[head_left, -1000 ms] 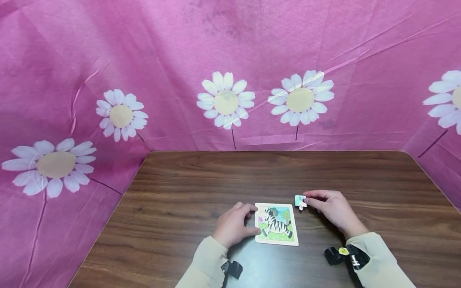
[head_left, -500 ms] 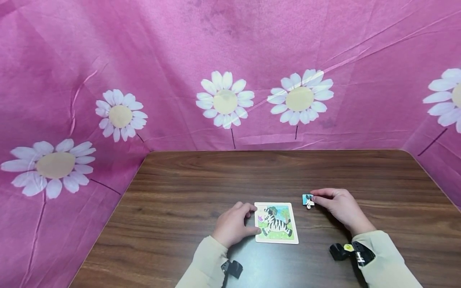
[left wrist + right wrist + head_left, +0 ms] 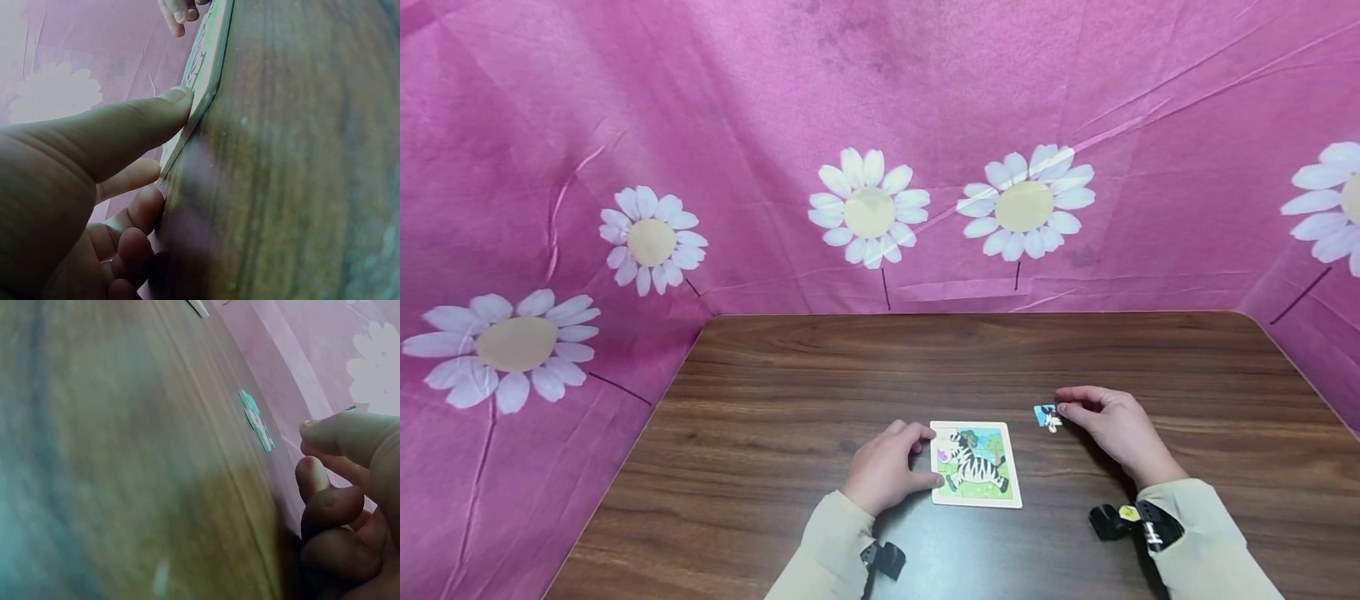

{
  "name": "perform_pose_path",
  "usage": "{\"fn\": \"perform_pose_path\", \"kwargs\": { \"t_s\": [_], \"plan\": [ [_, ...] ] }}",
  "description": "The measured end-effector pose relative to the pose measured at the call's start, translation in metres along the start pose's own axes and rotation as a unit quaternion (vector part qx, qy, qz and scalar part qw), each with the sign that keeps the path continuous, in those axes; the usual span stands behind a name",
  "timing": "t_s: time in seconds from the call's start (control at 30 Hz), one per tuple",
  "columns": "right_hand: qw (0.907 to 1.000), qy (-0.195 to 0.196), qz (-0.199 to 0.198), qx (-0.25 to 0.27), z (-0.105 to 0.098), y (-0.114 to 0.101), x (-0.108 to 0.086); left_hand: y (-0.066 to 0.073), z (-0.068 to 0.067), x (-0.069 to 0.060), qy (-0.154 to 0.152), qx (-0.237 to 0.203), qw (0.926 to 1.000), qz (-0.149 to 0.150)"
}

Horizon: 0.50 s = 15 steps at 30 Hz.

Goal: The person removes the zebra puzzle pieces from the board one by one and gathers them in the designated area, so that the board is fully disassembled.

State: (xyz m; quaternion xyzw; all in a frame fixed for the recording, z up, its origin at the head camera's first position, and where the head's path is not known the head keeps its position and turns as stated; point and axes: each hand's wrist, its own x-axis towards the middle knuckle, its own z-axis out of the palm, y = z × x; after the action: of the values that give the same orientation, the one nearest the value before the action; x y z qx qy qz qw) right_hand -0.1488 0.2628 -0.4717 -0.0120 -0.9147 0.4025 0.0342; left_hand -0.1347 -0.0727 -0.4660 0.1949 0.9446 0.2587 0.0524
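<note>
A zebra puzzle in a pale square frame (image 3: pixel 976 503) lies flat on the table. My left hand (image 3: pixel 883 471) holds it by its left side, thumb (image 3: pixel 178 103) on the rim and a finger at the edge. To the right and slightly farther back, a small blue and white puzzle piece (image 3: pixel 1047 417) lies on the table. Just right of that piece is my right hand (image 3: pixel 1120 429); the right wrist view shows a gap between its fingertips (image 3: pixel 307 440) and the piece (image 3: pixel 256 422), with nothing held.
Brown wooden table (image 3: pixel 880 367) surface surrounds the puzzle and the piece. Pink cloth (image 3: pixel 745 125) printed with white daisies stands along the table's back and sides. A black strap with a small device (image 3: pixel 1108 522) sits at each wrist.
The loose piece has moved right, away from the frame, and my right hand has let it go and drawn slightly off it. My left hand and the framed puzzle have stayed put.
</note>
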Motion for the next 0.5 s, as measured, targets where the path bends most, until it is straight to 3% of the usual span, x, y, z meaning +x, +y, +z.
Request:
{"fn": "perform_pose_path", "kwargs": {
  "t_s": [0.27, 0.5],
  "plan": [
    [0.998, -0.05, -0.035, -0.02, -0.0025, 0.0008, 0.0016, 0.0007, -0.001, -0.0007, 0.008, 0.001, 0.9999, 0.007],
    [0.9972, -0.012, -0.042, -0.061, 0.0018, -0.0003, 0.0019, 0.0016, -0.0018, -0.0015, 0.006, -0.006, 1.0, 0.005]
  ]
}}
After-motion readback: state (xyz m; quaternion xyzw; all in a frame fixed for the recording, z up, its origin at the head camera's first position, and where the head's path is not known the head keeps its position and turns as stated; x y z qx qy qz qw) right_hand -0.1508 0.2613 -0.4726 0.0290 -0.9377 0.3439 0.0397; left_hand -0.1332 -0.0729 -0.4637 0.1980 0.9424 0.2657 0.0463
